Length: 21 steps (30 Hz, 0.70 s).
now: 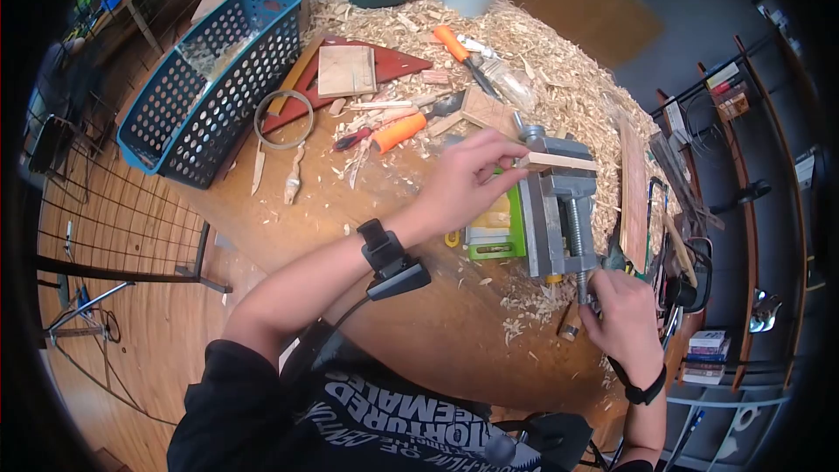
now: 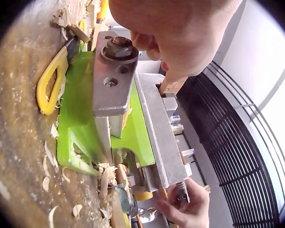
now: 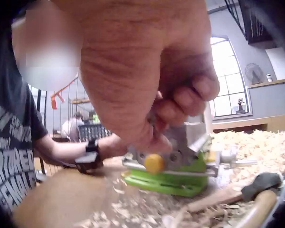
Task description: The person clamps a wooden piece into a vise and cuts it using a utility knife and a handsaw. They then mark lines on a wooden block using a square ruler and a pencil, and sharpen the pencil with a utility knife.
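A grey metal vise (image 1: 546, 223) with a green base (image 1: 516, 232) stands near the table's right side. Across its top lies a small light wooden strip (image 1: 559, 161), and the left hand (image 1: 468, 177) pinches its left end between thumb and fingers. At the near end of the vise, the right hand (image 1: 622, 310) has its fingers curled round the end of the screw (image 1: 577, 236). In the left wrist view the vise jaw block (image 2: 159, 128) stands below the left hand (image 2: 180, 33), with the right hand (image 2: 192, 206) at the screw. The right hand (image 3: 142, 71) hides the screw's end in the right wrist view.
Wood shavings (image 1: 568, 61) cover the table's far and right parts. A blue basket (image 1: 214, 87) stands far left. Orange-handled tools (image 1: 400, 133), a red triangle (image 1: 398, 64), a tape ring (image 1: 284, 120) and a square wood block (image 1: 346, 71) lie between. Yellow-handled scissors (image 2: 52, 80) lie beside the vise.
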Motion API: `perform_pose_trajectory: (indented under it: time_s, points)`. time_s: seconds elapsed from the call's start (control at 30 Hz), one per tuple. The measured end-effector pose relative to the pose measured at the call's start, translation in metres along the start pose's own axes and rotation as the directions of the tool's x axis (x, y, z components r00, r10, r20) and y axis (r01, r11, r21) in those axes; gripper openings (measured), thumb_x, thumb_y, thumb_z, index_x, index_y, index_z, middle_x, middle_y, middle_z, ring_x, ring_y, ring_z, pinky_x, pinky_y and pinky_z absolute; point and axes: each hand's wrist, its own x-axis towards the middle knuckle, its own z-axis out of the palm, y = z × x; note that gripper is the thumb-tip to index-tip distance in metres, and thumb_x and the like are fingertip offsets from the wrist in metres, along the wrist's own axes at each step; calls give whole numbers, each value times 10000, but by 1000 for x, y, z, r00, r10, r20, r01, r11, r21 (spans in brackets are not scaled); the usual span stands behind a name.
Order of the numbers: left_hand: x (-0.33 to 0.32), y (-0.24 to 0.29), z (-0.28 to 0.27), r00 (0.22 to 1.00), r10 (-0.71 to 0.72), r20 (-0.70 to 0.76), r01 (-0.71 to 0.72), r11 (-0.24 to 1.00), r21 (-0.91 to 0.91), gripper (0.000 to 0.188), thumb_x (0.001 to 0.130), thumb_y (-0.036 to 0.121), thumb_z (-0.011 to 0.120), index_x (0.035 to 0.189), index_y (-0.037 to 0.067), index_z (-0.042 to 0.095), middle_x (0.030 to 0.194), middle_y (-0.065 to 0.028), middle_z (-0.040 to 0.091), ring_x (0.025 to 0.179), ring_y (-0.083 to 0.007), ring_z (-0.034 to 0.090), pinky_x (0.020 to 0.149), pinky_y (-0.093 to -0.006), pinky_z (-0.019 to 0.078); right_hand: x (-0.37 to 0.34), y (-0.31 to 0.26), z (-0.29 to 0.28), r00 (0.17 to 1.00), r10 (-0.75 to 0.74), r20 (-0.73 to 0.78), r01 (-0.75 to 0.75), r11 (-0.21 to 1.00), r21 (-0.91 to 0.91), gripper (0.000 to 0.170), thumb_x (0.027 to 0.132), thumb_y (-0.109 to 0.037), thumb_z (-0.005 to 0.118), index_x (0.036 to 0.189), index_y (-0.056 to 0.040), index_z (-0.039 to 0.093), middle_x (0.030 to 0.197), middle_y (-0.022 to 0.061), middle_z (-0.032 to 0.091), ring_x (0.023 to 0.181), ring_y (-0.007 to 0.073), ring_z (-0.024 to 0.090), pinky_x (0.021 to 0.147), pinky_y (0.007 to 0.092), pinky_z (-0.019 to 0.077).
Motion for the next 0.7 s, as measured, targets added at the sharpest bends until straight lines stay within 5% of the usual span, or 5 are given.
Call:
perform_pose_trajectory:
  time_s: [0.23, 0.37, 0.4, 0.53, 0.7]
  points:
    - [-1, 2, 1, 998, 44, -52, -43, 999, 29, 251, 863, 24, 722, 1111, 23, 686, 893, -4, 570, 580, -34, 380, 536, -202, 333, -8, -4, -33, 984, 175, -39, -150, 924, 353, 179, 779, -72, 765, 894, -21, 638, 759, 126, 650, 693, 329, 641, 623, 400, 492]
    - [1, 11, -6, 992, 101, -80, -99, 994, 36, 247, 872, 6, 706, 1117, 8, 676, 882, -2, 548, 590, -29, 399, 540, -193, 330, -1, -23, -32, 991, 125, -54, -96, 924, 370, 157, 758, -43, 773, 862, -24, 657, 740, 104, 660, 657, 276, 649, 568, 335, 487]
    - [1, 13, -8, 991, 107, -77, -104, 994, 36, 247, 872, 6, 706, 1117, 8, 676, 882, -2, 548, 590, -29, 399, 540, -193, 330, -1, -21, -19, 987, -13, -158, 73, 921, 383, 167, 762, -51, 760, 898, -34, 665, 706, 74, 627, 608, 239, 627, 529, 325, 470]
    - [0, 18, -6, 983, 114, -141, -111, 993, 29, 236, 873, 0, 696, 1108, 3, 672, 885, -20, 539, 582, -46, 400, 523, -206, 328, -2, -36, 12, 978, -178, -109, 196, 964, 182, 212, 791, -100, 718, 993, -58, 674, 661, 45, 543, 554, 223, 568, 509, 349, 444]
    - [0, 22, -12, 950, 222, -222, -206, 974, 94, 244, 859, -24, 693, 1100, 10, 680, 881, -34, 542, 556, -59, 397, 502, -226, 331, -13, -40, 27, 992, -82, -101, 85, 996, 25, 188, 806, -127, 728, 972, -58, 673, 641, 35, 539, 554, 213, 566, 505, 340, 434]
